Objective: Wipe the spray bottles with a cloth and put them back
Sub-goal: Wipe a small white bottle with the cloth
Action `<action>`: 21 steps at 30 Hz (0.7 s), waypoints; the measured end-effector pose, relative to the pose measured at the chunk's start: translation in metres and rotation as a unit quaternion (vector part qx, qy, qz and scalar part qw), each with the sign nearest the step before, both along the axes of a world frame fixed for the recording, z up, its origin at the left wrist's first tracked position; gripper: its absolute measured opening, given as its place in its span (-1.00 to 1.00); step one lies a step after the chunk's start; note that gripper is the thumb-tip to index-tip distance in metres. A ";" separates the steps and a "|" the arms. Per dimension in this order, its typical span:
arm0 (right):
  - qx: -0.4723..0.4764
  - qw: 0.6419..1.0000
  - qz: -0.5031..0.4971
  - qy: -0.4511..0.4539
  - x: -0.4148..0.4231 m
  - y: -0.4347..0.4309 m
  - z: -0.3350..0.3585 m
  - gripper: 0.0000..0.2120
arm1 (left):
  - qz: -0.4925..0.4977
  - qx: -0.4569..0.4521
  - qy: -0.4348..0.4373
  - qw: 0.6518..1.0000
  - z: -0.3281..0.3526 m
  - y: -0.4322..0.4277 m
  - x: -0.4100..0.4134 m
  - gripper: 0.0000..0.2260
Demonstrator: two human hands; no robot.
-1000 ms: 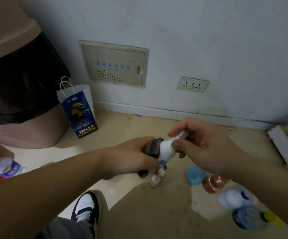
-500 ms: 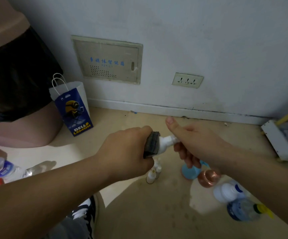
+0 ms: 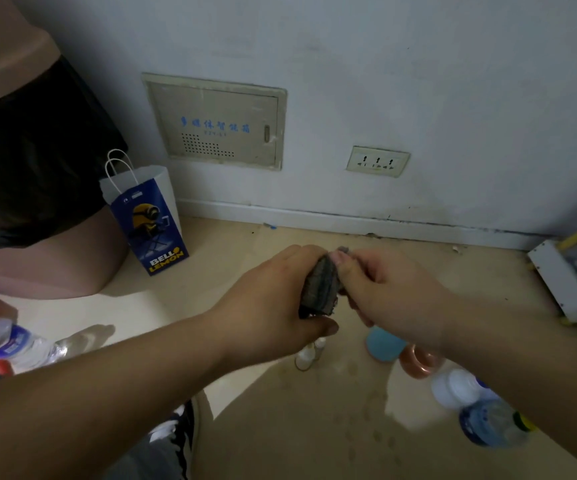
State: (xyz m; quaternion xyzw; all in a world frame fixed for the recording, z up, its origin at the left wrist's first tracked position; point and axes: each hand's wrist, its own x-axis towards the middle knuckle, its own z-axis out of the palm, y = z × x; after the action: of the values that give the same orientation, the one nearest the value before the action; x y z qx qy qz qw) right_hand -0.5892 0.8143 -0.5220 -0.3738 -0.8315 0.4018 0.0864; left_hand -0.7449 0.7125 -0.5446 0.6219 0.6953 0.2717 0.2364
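Grey ribbed cloth point(image 3: 320, 289) is the one thing I can make out between the two hands on my feed, held up over the floor point(image 3: 280, 427) in mid-frame. The left hand point(image 3: 273, 306) grips it, fingers wrapped round the bundle and thumb underneath. The right hand point(image 3: 387, 289) meets it from the other side, its thumb tip pinched against the cloth's top edge and its other fingers curled in below. Whatever the cloth is wrapped round is covered, so I cannot tell if a bottle is in there.

Beneath the hands I count two small pale bottles point(image 3: 303, 356) standing upright on the floor, close together. To their right are one blue round thing point(image 3: 380, 342) and one copper-coloured round thing point(image 3: 418, 364), side by side. Next come one white-capped bottle point(image 3: 455, 388) and one clear bluish bottle point(image 3: 491, 424) with a yellow-green cap. At the far left lies one water bottle point(image 3: 6, 341) with a blue label. One blue paper bag point(image 3: 148, 220) stands by the wall, which carries one beige panel point(image 3: 216, 123) and one socket plate point(image 3: 377, 161). One black-and-white shoe point(image 3: 176, 427) shows under the left forearm.
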 end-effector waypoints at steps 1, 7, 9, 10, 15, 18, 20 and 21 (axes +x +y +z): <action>0.028 1.000 0.007 -0.005 0.002 0.002 0.001 -0.51 | -0.001 -0.032 -0.011 0.999 0.000 0.001 -0.007 -0.48; 0.011 0.998 0.029 0.045 0.006 0.008 0.001 -0.76 | -0.037 -0.214 -0.281 0.935 0.003 -0.004 -0.018 -0.65; -0.012 0.996 0.049 0.072 0.005 0.009 -0.001 -0.81 | -0.046 -0.192 -0.316 0.928 0.012 -0.002 -0.014 -0.68; -0.018 0.995 0.060 0.077 0.005 0.008 -0.001 -0.83 | -0.047 -0.186 -0.328 0.925 0.016 -0.002 -0.014 -0.69; -0.048 0.996 0.024 0.067 0.004 0.007 0.004 -0.71 | -0.013 -0.135 -0.173 0.976 0.009 -0.003 -0.013 -0.70; -0.078 0.996 -0.036 -0.024 0.005 0.008 0.008 -0.35 | 0.014 -0.064 -0.025 0.998 0.003 -0.005 -0.006 -0.67; -0.098 0.993 -0.029 -0.053 0.004 0.005 0.008 -0.33 | 0.023 -0.034 0.006 0.999 0.002 -0.006 -0.002 -0.68; -0.097 0.994 -0.023 -0.050 0.003 0.004 0.008 -0.35 | 0.025 -0.024 0.024 0.999 0.001 -0.006 -0.002 -0.68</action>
State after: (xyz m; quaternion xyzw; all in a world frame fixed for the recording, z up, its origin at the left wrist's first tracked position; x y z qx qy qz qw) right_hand -0.5865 0.8185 -0.5144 -0.4192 -0.7831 0.4591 0.0170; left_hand -0.7469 0.7066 -0.5438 0.6046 0.7228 0.2454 0.2274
